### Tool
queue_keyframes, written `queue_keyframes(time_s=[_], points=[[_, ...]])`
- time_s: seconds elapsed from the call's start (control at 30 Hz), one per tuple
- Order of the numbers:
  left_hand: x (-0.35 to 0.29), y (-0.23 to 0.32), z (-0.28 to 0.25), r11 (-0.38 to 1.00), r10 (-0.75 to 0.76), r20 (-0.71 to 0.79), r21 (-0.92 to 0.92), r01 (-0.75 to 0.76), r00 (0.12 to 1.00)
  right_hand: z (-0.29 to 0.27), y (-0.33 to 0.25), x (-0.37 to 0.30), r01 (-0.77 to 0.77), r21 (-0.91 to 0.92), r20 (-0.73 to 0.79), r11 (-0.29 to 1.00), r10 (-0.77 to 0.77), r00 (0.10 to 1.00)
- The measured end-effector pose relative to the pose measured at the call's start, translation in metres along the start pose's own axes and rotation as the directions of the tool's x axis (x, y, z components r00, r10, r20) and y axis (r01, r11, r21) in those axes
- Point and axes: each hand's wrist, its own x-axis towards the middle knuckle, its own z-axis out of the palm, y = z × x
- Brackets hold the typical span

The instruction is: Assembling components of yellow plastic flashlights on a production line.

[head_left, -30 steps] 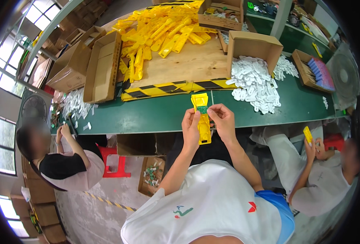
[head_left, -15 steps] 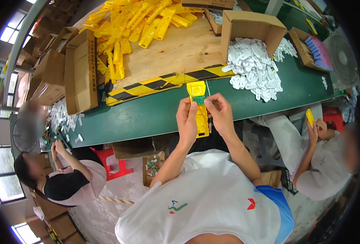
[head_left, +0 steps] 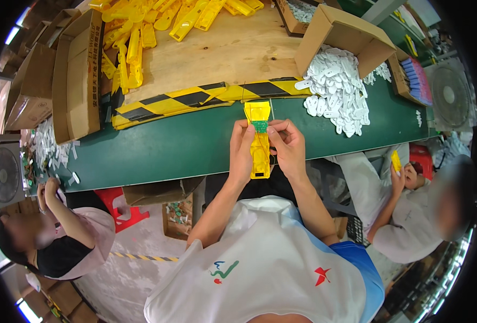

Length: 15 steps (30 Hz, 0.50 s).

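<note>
A long yellow plastic housing (head_left: 260,151) is held upright in front of me at the table's near edge. Across its upper middle sits a small green circuit board (head_left: 260,127), with thin dark wires beside it. My left hand (head_left: 241,153) is closed around the housing's left side, its thumb at the board's left edge. With thumb and forefinger, my right hand (head_left: 289,146) pinches at the board's right edge. Whether the board is seated inside the housing or only resting on it, I cannot tell. The fingers behind the housing are hidden.
Yellow housings (head_left: 190,19) lie piled on a wooden board (head_left: 217,62) edged with striped tape. White plastic pieces (head_left: 338,86) spill from a tipped cardboard box (head_left: 351,35). An open carton (head_left: 78,81) stands left. Co-workers sit on both sides, one holding a yellow piece (head_left: 396,160).
My view has shifted, so the surroundings sit differently. The circuit board now lies straighter across the housing, and both hands remain close at its edges.
</note>
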Motion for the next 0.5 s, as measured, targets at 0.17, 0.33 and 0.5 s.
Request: queue_keyframes(time_s=[0.17,0.33,0.5], points=[[0.001,0.002,0.012,0.92,0.103,0.002,0.38,-0.096,0.995,-0.002,0.001,-0.002,-0.021,0.089,0.049,0.996,0.017,0.999],[0.001,-0.001,0.015,0.955,0.116,0.024,0.273,-0.118,0.993,0.0,0.003,-0.003,0.044,0.055,-0.01,0.998,-0.044,0.999],[0.002,-0.004,0.012,0.962,0.093,0.04,0.255,-0.1,0.995,-0.005,0.003,-0.001,0.067,0.088,-0.032,0.994,-0.064,0.997]])
